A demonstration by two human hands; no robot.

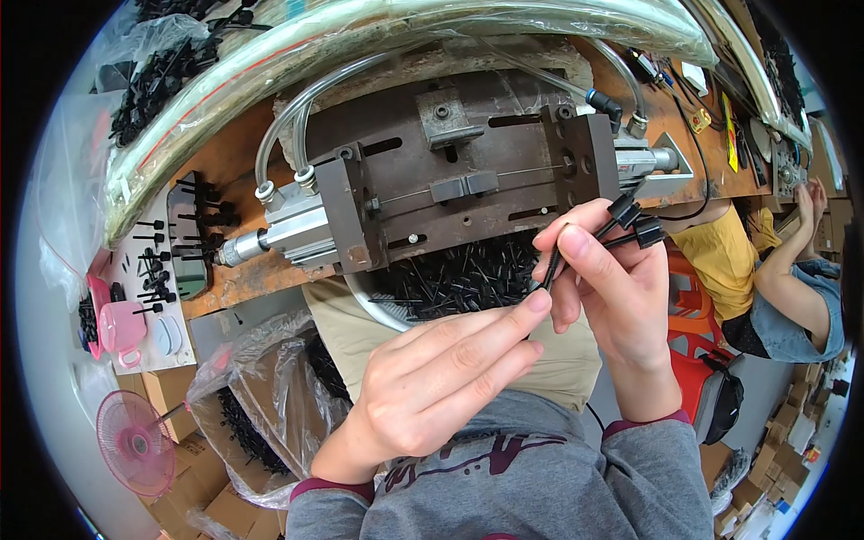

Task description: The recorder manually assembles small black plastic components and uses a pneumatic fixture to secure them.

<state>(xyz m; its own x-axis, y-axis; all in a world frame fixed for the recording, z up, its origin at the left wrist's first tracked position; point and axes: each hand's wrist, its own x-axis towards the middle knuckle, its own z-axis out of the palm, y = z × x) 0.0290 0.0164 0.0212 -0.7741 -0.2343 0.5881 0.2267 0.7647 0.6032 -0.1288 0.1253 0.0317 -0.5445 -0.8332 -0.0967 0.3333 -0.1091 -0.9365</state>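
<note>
grey sleeves with dark red cuffs enter from the lower edge; left hand (432, 382) in the foreground, fingers extended together, forefinger tip touching the lower end of a thin black cable tie piece (551, 270); whether it pinches the piece or only touches it cannot be told; right hand (603, 288) just beyond and to the right, thumb and fingers closed on a small bunch of black cable ties (630, 225), their square heads sticking up past the fingertips, near the right end of the machine; the two hands meet at the thin stems.

below the hands: the person's beige lap, and on it a white-rimmed tray (378, 310) heaped with loose black ties; left of the lap, clear plastic bags (270, 378) holding more black parts; lower left, a small pink fan (135, 443) over cardboard boxes.

behind the hands: a brown metal press fixture (468, 180) on a worn orange bench (243, 279), with a silver pneumatic cylinder (288, 229) at its left end and clear air hoses (288, 117) looping over the top; left of the fixture, a dark rack (193, 234) with black ties laid across it, and a pink cup (120, 326) on a white sheet.

far right: another person in a yellow top (720, 252), seated on an orange stool; far top: a long clear plastic roll (405, 36) along the bench back.
</note>
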